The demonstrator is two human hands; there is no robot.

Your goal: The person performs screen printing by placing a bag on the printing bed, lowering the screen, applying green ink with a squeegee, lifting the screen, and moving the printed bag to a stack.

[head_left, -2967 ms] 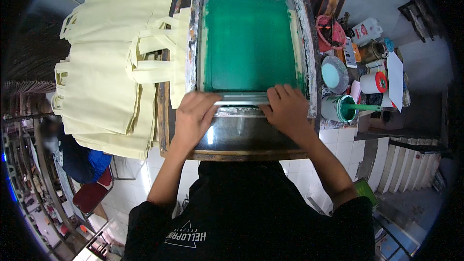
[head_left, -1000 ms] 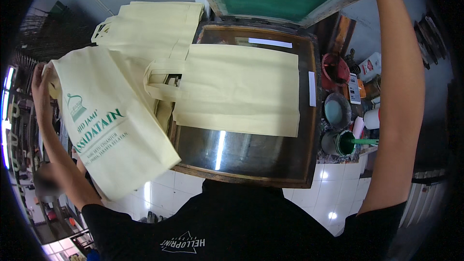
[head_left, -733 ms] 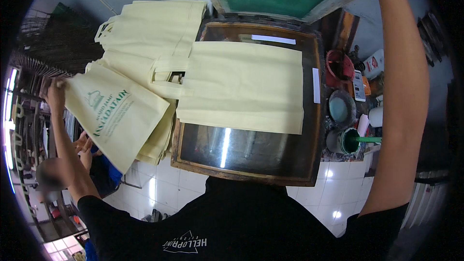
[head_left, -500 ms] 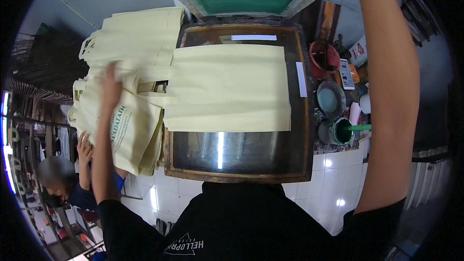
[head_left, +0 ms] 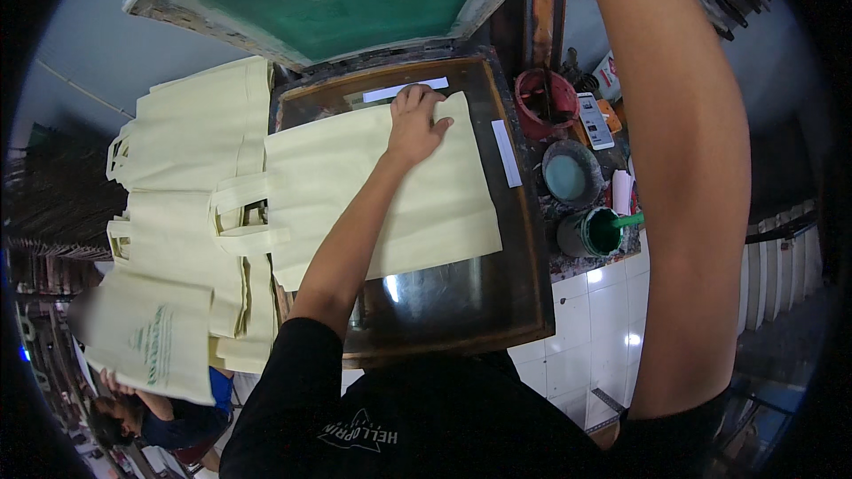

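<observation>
A plain cream tote bag (head_left: 435,213) lies slightly askew on a glass-topped, wood-framed table (head_left: 444,302), its handles toward the left. My left hand (head_left: 415,129) rests on the bag near its far edge, fingers bent and thumb apart. Above the far side, a screen-printing frame (head_left: 346,0) with green mesh is tilted up. My right arm reaches up past the top edge of the view beside the frame; the hand itself is out of sight.
Cream bags (head_left: 195,124) are stacked at the left. A co-worker lower left holds a printed bag (head_left: 151,337). At right stand a red bucket (head_left: 543,115), a bowl of bluish liquid (head_left: 568,173), a green paint pot (head_left: 599,232) and a phone (head_left: 595,121). White strips (head_left: 506,153) mark the glass.
My left hand has moved from the stacked bags onto the bag on the glass. That bag now lies turned slightly. The co-worker has lifted a printed bag away, and the whole view has shifted.
</observation>
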